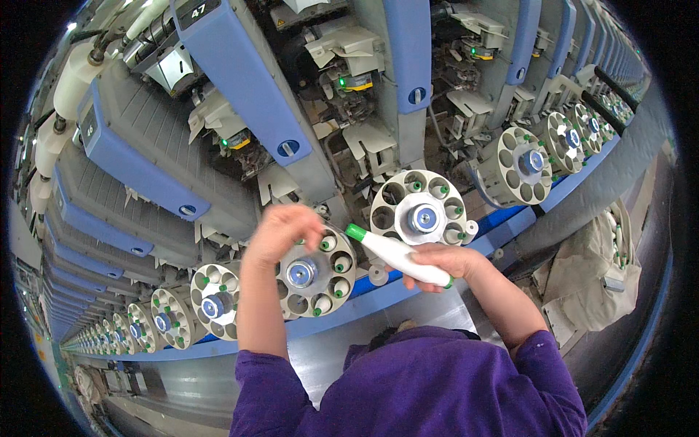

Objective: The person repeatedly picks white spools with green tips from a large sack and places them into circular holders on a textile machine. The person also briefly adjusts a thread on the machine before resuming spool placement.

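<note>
My right hand (445,262) is closed around the lower part of a yarn bobbin (393,253), wound with white yarn and green at the tip. The bobbin lies tilted, its green tip toward my left hand (285,231). That hand is raised, slightly blurred, with curled fingers close together; whether a thread is between them I cannot make out. Just beneath it is a round bobbin magazine (291,304) with a blue-centred hub, and several green-tipped bobbins stand in its pockets. Another round magazine (378,200), also partly filled, sits behind the held bobbin.
Winding machine units with blue panels (408,51) run along the far side. More round magazines (524,166) line up to left and right over a blue rail (368,282). At right hangs a beige cloth bag (593,280) with several bobbins inside.
</note>
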A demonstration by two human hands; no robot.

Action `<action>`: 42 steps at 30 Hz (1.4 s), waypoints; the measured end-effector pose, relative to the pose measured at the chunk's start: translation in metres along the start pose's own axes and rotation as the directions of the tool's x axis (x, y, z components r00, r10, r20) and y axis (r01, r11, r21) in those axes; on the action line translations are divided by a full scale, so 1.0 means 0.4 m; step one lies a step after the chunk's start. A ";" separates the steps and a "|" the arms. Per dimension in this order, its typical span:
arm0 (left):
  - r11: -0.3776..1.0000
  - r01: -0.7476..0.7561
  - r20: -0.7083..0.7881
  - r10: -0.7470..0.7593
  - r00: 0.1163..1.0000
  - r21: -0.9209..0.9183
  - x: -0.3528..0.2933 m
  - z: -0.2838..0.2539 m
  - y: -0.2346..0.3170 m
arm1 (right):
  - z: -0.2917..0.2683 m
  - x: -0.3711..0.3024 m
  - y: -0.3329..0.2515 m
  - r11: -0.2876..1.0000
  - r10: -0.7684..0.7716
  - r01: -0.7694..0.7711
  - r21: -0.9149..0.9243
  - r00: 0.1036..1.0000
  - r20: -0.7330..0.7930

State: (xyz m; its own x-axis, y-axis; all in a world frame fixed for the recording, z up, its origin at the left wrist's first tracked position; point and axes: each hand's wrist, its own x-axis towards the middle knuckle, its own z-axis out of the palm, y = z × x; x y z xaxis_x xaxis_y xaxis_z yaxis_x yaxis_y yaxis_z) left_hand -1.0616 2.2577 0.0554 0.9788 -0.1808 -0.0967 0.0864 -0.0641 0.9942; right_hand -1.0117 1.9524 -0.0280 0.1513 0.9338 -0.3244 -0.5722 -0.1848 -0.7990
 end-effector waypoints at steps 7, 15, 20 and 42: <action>0.639 -0.639 -0.080 0.677 0.731 -0.429 -0.032 0.017 0.155 | -0.054 0.200 0.030 0.613 -0.655 0.240 -0.753 0.687 -0.314; 0.655 -0.622 0.040 0.702 0.711 -0.430 -0.003 0.181 0.192 | -0.142 0.295 0.038 0.708 -0.667 0.071 -0.703 0.395 -0.632; 0.875 -0.475 -0.215 0.448 0.868 -0.093 0.060 0.204 0.106 | -0.147 0.203 0.064 0.579 -0.802 0.380 -0.721 0.424 -0.420; 0.892 -0.358 0.289 0.278 0.916 0.275 0.283 1.276 -0.199 | 0.030 -1.208 0.830 0.988 -0.140 0.010 -0.156 -0.381 -0.914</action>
State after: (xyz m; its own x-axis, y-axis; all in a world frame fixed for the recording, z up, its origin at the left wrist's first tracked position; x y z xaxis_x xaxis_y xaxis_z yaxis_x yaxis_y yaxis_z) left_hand -1.0527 1.7416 -0.0588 0.8670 -0.4670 0.1741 -0.3239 -0.2626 0.9089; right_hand -1.2843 1.4435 -0.1304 0.7592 -0.6100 -0.2270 -0.4381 -0.2209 -0.8714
